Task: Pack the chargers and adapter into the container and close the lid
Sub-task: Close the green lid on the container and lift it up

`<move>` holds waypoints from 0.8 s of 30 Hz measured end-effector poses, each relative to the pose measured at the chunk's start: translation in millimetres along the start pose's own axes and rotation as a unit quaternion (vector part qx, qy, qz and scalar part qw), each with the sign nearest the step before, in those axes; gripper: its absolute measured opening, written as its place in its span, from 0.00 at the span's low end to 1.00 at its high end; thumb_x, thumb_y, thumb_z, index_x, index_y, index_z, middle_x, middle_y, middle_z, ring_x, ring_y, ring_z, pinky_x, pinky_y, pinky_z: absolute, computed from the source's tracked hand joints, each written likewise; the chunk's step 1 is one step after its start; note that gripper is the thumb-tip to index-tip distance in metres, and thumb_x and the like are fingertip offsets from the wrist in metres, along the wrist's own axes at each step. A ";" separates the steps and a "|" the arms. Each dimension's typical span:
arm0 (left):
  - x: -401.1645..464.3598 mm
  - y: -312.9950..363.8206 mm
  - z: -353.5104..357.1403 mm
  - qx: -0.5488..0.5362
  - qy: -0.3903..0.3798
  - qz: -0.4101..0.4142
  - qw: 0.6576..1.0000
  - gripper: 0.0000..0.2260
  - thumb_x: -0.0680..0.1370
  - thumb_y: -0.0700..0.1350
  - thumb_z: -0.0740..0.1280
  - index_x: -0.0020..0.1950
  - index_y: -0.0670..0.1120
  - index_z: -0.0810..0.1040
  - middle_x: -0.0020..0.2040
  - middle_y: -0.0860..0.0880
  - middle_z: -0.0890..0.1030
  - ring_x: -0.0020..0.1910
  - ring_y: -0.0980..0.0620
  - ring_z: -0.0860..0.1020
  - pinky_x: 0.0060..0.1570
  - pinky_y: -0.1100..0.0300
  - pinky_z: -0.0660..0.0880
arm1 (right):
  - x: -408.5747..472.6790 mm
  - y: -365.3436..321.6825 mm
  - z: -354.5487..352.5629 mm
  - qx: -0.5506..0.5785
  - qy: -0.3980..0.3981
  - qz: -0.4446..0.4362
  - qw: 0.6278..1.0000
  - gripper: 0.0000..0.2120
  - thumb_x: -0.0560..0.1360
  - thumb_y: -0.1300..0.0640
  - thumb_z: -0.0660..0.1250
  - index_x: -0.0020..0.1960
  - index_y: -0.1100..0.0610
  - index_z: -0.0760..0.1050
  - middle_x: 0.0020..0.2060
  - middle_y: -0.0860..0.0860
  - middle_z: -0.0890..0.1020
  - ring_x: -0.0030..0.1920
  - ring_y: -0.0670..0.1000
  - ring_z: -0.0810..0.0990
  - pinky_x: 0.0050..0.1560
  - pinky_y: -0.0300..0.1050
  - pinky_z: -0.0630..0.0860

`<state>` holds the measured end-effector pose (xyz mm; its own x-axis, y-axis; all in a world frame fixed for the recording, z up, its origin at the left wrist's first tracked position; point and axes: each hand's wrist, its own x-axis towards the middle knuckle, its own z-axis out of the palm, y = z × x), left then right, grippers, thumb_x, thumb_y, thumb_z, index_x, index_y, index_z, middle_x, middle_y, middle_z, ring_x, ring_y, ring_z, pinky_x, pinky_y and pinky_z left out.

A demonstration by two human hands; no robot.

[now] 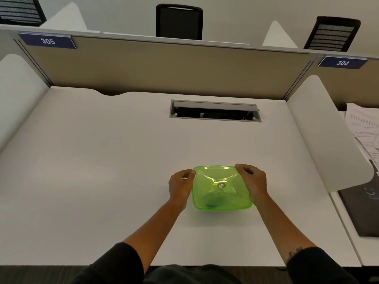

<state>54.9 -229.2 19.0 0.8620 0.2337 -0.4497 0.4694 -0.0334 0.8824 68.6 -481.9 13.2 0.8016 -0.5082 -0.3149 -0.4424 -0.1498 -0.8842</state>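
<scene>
A translucent green square container (221, 203) sits on the white desk, right of centre near the front. Its green lid (215, 177) lies on top, covering it. A dark shape shows faintly through the front wall; the contents are otherwise hidden. My left hand (180, 186) rests against the container's left side, fingertips touching the lid's far left corner. My right hand (253, 182) lies over the right edge, fingers curled on the lid's far right corner.
An open cable hatch (215, 111) is set in the desk behind the container. A beige partition stands at the back, white side dividers (328, 140) left and right. Papers (365, 128) and a dark folder (361, 210) lie on the neighbouring desk at right.
</scene>
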 end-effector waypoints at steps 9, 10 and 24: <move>6.7 -3.6 5.5 0.009 0.029 -0.001 1.000 0.06 0.80 0.50 0.76 0.42 0.57 0.89 0.40 0.57 0.85 0.44 0.50 0.82 0.54 0.51 0.82 | -0.7 3.6 1.2 0.060 0.015 0.045 0.997 0.16 0.71 0.49 0.83 0.53 0.58 0.90 0.47 0.52 0.90 0.55 0.56 0.88 0.64 0.57 0.83; 6.7 -3.2 5.5 0.017 0.032 0.003 0.999 0.05 0.80 0.51 0.76 0.45 0.53 0.91 0.40 0.55 0.84 0.43 0.50 0.81 0.54 0.50 0.81 | -0.6 3.8 1.0 0.059 0.015 0.045 0.997 0.17 0.71 0.49 0.83 0.54 0.58 0.90 0.48 0.52 0.90 0.56 0.55 0.88 0.65 0.57 0.83; 11.5 -1.7 7.6 0.109 0.044 0.033 0.992 0.26 0.81 0.50 0.73 0.28 0.40 0.70 0.31 0.50 0.71 0.31 0.50 0.69 0.38 0.54 0.68 | 2.1 4.4 4.0 0.059 0.028 0.041 0.997 0.19 0.70 0.49 0.83 0.56 0.59 0.89 0.49 0.52 0.89 0.56 0.53 0.87 0.62 0.51 0.82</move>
<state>65.5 -233.9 11.2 0.8766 0.3086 -0.3692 0.4509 -0.2592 0.8541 69.9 -480.2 7.3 0.7392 -0.5618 -0.3715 -0.4526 -0.0058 -0.8917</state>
